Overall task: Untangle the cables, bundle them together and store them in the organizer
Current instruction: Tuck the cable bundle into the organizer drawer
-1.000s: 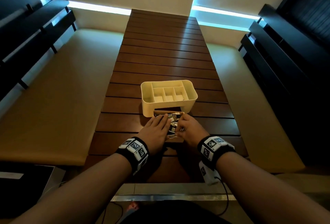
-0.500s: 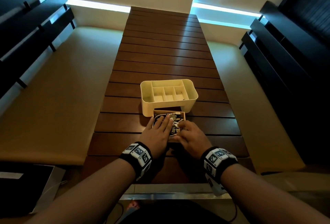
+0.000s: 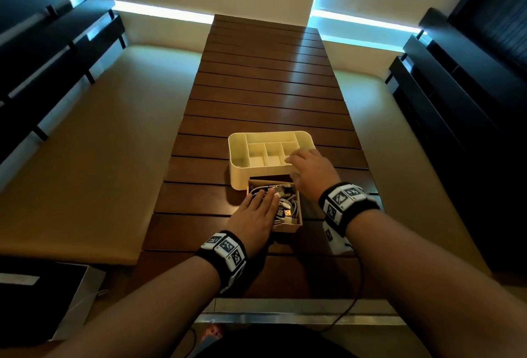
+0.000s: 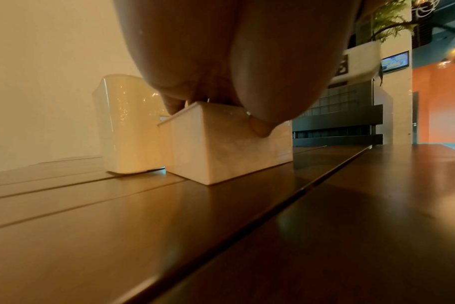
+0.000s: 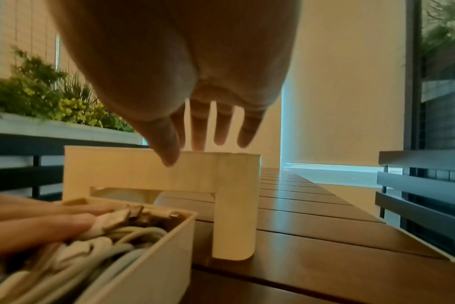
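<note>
Head view: we take the cream organizer [image 3: 271,155] as landmark; it stands on the slatted wooden table [image 3: 268,95], its top compartments bare. Its drawer [image 3: 288,226] is pulled out on the near side, toward the person, and holds the cables [image 3: 286,206], a pale heap with several plugs showing. We cannot tell whether they are bundled or merely heaped.

Our left hand [image 3: 256,215] lies flat on the left half of the drawer, fingers straight and together, pressing on the cables and gripping nothing. We judge that this keeps the springy loops below the drawer's rim, so they will not catch on the organizer's front opening. The left wrist view shows the hand [image 4: 234,61] over the drawer [image 4: 221,148], with the organizer [image 4: 122,123] just behind it.

Our right hand [image 3: 310,169] is at the near right corner of the organizer, fingers extended and slightly spread, holding nothing. In the right wrist view its fingertips [image 5: 169,152] are at the organizer's [image 5: 234,205] top rim; whether they touch it we cannot tell. We judge that this hand is placed to steady the light organizer against a push on the drawer [image 5: 156,246]. The same view shows the fingers of the left hand [image 5: 39,228] on the cables [image 5: 122,236].

We judge the task near its end: the cables are stowed, and the drawer is not yet slid shut.
</note>
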Demonstrator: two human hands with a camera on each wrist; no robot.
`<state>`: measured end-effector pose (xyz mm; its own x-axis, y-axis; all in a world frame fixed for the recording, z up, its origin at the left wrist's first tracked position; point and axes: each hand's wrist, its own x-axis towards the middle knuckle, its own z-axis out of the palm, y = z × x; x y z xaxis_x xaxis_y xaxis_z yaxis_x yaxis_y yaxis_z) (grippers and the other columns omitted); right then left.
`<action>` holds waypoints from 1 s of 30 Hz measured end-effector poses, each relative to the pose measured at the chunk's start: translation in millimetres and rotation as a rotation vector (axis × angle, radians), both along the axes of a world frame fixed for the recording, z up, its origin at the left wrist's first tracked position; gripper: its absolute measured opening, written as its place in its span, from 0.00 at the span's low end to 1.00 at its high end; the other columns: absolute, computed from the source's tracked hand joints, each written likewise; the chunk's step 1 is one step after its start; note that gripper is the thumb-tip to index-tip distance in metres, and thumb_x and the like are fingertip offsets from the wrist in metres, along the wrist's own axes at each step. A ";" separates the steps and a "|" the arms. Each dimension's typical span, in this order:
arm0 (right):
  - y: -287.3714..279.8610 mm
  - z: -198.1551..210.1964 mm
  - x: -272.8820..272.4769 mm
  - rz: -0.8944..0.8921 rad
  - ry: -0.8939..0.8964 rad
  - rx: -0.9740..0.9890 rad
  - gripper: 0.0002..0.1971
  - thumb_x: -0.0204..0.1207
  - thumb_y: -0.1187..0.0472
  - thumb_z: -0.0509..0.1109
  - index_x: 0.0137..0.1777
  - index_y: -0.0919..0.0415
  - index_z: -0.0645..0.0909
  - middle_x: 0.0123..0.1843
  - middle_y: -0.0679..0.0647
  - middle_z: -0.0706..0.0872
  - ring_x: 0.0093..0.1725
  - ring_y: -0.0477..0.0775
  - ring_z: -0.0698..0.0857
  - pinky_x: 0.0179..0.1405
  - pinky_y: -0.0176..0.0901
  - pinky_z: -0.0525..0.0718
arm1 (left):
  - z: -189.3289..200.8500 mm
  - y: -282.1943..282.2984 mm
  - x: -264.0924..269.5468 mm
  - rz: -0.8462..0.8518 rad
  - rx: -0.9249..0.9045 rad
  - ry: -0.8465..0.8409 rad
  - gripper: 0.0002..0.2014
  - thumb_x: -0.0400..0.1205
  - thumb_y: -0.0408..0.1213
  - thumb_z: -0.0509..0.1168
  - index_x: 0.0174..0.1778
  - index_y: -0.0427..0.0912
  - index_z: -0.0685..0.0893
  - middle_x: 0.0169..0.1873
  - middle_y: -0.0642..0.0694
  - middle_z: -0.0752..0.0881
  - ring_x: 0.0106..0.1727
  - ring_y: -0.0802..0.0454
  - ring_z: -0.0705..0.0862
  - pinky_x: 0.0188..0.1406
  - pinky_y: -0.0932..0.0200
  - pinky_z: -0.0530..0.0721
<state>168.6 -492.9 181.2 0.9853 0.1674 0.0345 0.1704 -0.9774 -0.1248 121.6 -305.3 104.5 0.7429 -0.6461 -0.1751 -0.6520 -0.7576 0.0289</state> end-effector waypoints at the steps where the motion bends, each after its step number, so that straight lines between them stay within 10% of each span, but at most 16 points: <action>1: 0.5 1.1 3.9 -0.030 0.068 -0.047 0.20 0.83 0.58 0.64 0.74 0.47 0.75 0.73 0.48 0.79 0.75 0.54 0.72 0.70 0.58 0.77 | 0.4 -0.5 -0.1 0.002 -0.005 0.004 0.33 0.91 0.50 0.44 0.87 0.39 0.38 0.87 0.38 0.41 0.88 0.38 0.44 0.85 0.43 0.42; 15: -14.9 -21.7 -24.5 -0.057 0.100 0.117 0.16 0.80 0.57 0.69 0.64 0.37 0.76 0.59 0.49 0.77 0.55 0.51 0.78 0.54 0.46 0.86 | -1.3 -10.6 7.7 0.011 -0.070 -0.038 0.33 0.89 0.44 0.51 0.87 0.38 0.46 0.87 0.38 0.52 0.87 0.38 0.50 0.85 0.43 0.43; 21: -5.2 -9.5 -47.1 0.041 -0.177 0.009 0.14 0.75 0.59 0.73 0.60 0.51 0.84 0.55 0.50 0.85 0.56 0.57 0.79 0.51 0.57 0.83 | -4.4 -10.9 -1.4 0.044 -0.053 -0.066 0.34 0.74 0.51 0.62 0.77 0.40 0.76 0.71 0.41 0.81 0.70 0.42 0.74 0.72 0.47 0.62; 27: -3.2 -60.7 -90.3 0.176 -0.215 0.116 0.06 0.74 0.60 0.69 0.45 0.59 0.87 0.46 0.54 0.83 0.44 0.58 0.81 0.37 0.54 0.84 | -5.8 -10.5 -3.0 0.058 -0.013 -0.068 0.37 0.86 0.54 0.53 0.87 0.42 0.49 0.85 0.41 0.53 0.80 0.40 0.59 0.77 0.45 0.56; 30: -8.9 -74.9 -87.8 0.140 -0.192 0.165 0.07 0.73 0.62 0.71 0.48 0.60 0.89 0.46 0.55 0.85 0.44 0.60 0.82 0.37 0.54 0.85 | 0.2 -11.2 -3.8 0.051 -0.029 -0.060 0.39 0.84 0.58 0.58 0.86 0.42 0.53 0.84 0.40 0.53 0.77 0.39 0.62 0.75 0.45 0.61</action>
